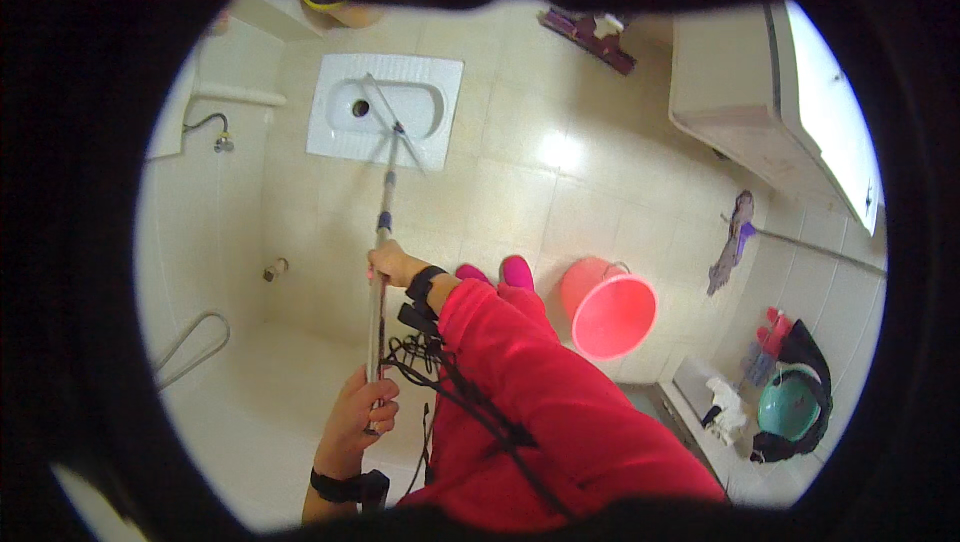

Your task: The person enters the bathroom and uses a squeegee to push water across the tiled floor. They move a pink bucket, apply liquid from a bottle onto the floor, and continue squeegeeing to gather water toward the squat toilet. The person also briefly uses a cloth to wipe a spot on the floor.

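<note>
Both my hands grip the long metal pole of a squeegee (386, 204). My left hand (358, 408) is wrapped round the pole's near end. Further up, my right hand (396, 264) is closed on the same pole, just below a blue collar. The squeegee's thin bar-shaped head lies slantwise over the basin of a white squat toilet (333, 142) set in the floor. Its drain hole shows left of the bar. Whether the bar's whole edge touches the basin, I cannot tell. Black bands circle both my wrists, and black cables hang beside my red sleeve.
A pink bucket (614, 314) stands on the tiles right of my pink shoes (517, 272). Beyond it, a mop (738, 232) rests by the wall. A white cabinet (725, 72) juts in at upper right. Lower right, a teal basin (789, 405) sits on a ledge. A hose (205, 347) loops at left.
</note>
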Demonstrator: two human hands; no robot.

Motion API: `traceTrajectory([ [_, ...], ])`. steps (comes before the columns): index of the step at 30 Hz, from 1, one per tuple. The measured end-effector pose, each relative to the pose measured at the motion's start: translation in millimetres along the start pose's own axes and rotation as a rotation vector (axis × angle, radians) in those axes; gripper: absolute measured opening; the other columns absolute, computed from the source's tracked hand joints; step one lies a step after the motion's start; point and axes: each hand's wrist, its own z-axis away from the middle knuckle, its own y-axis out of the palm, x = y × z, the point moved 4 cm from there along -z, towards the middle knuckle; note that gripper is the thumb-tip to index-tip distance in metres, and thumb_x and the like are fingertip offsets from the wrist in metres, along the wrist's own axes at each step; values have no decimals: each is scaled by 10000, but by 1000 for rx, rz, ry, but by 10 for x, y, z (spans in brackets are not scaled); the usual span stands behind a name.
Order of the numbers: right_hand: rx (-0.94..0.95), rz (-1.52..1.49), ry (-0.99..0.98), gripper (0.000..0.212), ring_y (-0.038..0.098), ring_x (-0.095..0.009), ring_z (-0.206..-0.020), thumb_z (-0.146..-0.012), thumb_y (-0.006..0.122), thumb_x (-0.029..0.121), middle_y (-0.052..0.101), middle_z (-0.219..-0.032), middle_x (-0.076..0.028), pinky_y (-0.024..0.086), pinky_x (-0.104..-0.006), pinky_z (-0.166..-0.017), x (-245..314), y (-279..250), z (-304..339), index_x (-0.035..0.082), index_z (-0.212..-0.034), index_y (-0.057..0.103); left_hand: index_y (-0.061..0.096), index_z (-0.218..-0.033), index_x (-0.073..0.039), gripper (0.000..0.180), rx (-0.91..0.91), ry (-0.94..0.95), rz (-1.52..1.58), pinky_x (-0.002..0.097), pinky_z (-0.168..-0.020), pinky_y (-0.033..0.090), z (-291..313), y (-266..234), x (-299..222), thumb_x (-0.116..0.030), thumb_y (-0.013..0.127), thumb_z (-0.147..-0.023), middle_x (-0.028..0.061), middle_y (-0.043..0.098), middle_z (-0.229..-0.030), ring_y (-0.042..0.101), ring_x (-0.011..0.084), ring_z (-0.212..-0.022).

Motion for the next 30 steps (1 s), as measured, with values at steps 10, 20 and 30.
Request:
traceTrajectory([
  [10, -638, -565, 193, 98, 560, -257, -541, -798, 521, 119, 559, -640, -116, 469, -397, -465, -969, -1698, 1498, 28, -777, 549, 427, -1080, -15, 227, 321, -228, -95, 172, -337, 267, -460, 513, 798, -103, 434, -871, -16, 417, -658, 331, 11, -429],
  [20, -663, -822, -3, 254, 421, -213, -520, -854, 384, 104, 371, -555, -41, 410, -383, -534, -1319, -3663, 2508, 90, -600, 386, 428, -794, -54, 109, 486, -545, -96, 161, -311, 233, -1972, 1801, 1682, -78, 490, -881, -40, 366, -559, 321, 12, -381],
  [30, -14, -889, 222, 90, 519, -229, -518, -808, 460, 43, 485, -576, -93, 423, -405, -468, -933, -655, 916, 12, -729, 488, 455, -992, -47, 128, -50, -142, -33, 145, -321, 197, -145, 404, 863, -40, 451, -865, -34, 378, -627, 287, 4, -420],
])
